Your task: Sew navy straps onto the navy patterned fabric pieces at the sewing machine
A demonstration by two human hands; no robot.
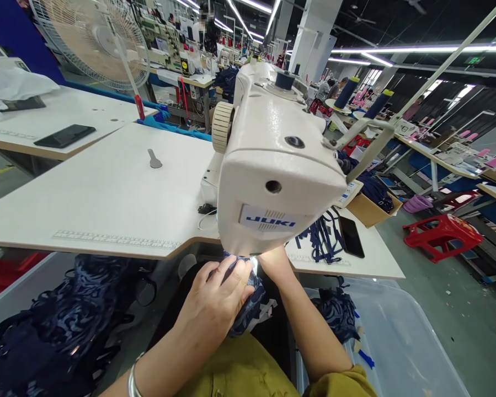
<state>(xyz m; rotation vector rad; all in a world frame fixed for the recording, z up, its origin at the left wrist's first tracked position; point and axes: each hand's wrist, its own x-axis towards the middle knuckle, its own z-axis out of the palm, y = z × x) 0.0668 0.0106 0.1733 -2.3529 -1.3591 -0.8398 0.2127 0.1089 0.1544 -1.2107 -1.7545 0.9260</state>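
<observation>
A white JUKI sewing machine [281,182] stands in front of me, its head hiding the needle area. Just below the head, my left hand [220,295] has its fingers curled over a piece of dark blue patterned fabric [250,309], which hangs down towards my lap. My right hand [273,263] reaches in under the machine head, close to the lit sewing spot. Its fingers are hidden behind the head, so what they touch does not show. A white label or strip [268,311] shows beside the hanging fabric.
Plastic bins with blue garments [78,309] and blue fabric [336,314] flank my lap. On the table [119,193] lies a small grey metal piece [154,160]. Dark straps [324,237] and a phone [351,237] lie right of the machine. A red stool [442,234] stands farther right.
</observation>
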